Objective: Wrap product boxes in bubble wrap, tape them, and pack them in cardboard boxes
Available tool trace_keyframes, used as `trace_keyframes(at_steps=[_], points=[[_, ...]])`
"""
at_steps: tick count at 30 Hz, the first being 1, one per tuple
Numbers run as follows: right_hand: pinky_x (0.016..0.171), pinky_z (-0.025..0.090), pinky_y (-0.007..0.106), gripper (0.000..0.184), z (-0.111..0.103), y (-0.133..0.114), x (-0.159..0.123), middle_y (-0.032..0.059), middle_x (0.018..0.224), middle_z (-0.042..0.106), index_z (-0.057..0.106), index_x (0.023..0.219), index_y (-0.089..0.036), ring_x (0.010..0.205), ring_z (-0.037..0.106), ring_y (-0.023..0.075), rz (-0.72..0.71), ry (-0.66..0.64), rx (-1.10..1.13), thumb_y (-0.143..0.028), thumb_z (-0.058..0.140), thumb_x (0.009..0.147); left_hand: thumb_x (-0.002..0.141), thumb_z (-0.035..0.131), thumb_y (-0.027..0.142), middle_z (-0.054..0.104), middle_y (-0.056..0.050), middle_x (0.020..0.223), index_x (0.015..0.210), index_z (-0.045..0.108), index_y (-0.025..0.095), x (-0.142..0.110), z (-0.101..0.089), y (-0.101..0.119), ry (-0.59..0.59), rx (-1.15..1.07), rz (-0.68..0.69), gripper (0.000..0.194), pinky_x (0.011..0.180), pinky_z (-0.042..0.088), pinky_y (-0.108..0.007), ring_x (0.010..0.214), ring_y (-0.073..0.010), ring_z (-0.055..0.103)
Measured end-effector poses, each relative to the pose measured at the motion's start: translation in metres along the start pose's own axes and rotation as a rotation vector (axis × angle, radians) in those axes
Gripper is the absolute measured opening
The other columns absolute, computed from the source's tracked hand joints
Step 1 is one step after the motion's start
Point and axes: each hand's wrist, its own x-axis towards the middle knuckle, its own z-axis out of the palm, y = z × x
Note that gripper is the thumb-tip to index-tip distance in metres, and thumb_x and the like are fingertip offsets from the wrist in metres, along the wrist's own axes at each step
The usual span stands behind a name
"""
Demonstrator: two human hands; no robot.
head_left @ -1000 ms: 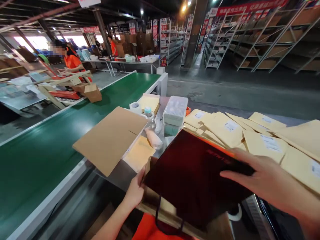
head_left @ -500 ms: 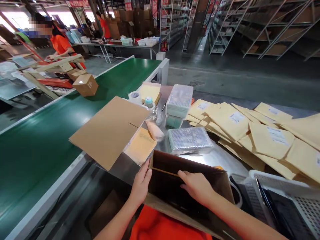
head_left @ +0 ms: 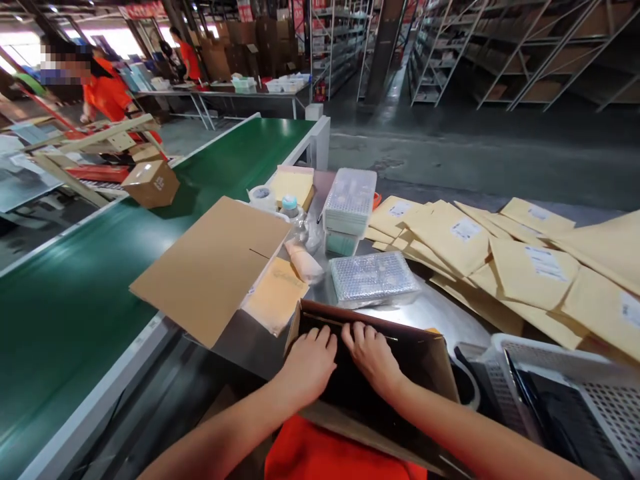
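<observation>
An open cardboard box (head_left: 430, 363) sits at the near edge of the steel table, with a dark flat item (head_left: 350, 393) lying inside it. My left hand (head_left: 307, 363) and my right hand (head_left: 370, 357) rest side by side inside the box, fingers stretched flat on the dark item. Neither hand grips anything. Just beyond the box lies a bubble-wrapped pack (head_left: 374, 278).
Flat cardboard (head_left: 213, 267) leans over the green conveyor (head_left: 100, 267), which carries a small carton (head_left: 150, 183). Yellow mailers (head_left: 510, 260), a stack of clear trays (head_left: 349, 210), tape (head_left: 263, 197) and a white basket (head_left: 560, 393) crowd the table. A person in orange (head_left: 103, 93) works far left.
The dark item went from held above the box to lying inside it. My left hand left the box's edge and both hands now press flat inside. The conveyor's carton moved nearer.
</observation>
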Motion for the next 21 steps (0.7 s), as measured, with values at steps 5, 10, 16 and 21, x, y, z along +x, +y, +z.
trace_keyframes(at_steps=[5,10,16,21], points=[[0.055,0.047,0.035,0.030,0.008,0.015,-0.009,0.0111,0.087,0.063,0.061,0.110,-0.014,0.073,0.061,0.0251,-0.031,0.080,0.031,-0.004,0.047,0.086,0.090,0.050,0.013,0.051,-0.020,0.138,0.140,0.043,0.014,0.024,0.013,0.004,0.005,0.241,-0.031,0.051,0.089,0.054,-0.047,0.119,-0.0332,0.055],[0.053,0.047,0.034,0.024,0.006,0.019,-0.016,0.0097,0.084,0.063,0.064,0.104,-0.015,0.069,0.061,0.0244,-0.077,0.175,0.088,-0.007,0.054,0.084,0.092,0.045,0.010,0.067,-0.013,0.102,0.109,0.061,0.011,0.048,0.000,0.004,-0.137,0.237,0.016,0.024,0.075,0.057,-0.039,0.094,-0.0263,0.066],[0.059,0.043,0.032,0.014,-0.033,0.074,-0.016,0.0073,0.087,0.063,0.064,0.096,-0.016,0.071,0.058,0.0205,-0.113,0.456,0.357,-0.015,0.054,0.086,0.094,0.039,0.010,0.064,-0.012,0.103,0.104,0.061,0.013,0.065,0.006,0.010,-0.144,0.201,0.095,0.024,0.069,0.057,-0.037,0.085,-0.0236,0.067],[0.072,0.044,0.032,0.021,-0.008,0.180,0.013,0.0081,0.105,0.064,0.064,0.101,-0.020,0.085,0.060,0.0204,0.396,0.411,0.874,-0.033,0.052,0.089,0.087,0.047,0.004,0.065,-0.013,0.094,0.104,0.062,0.010,0.066,0.024,0.008,-0.071,0.284,0.160,0.024,0.061,0.056,-0.035,0.078,-0.0239,0.066]])
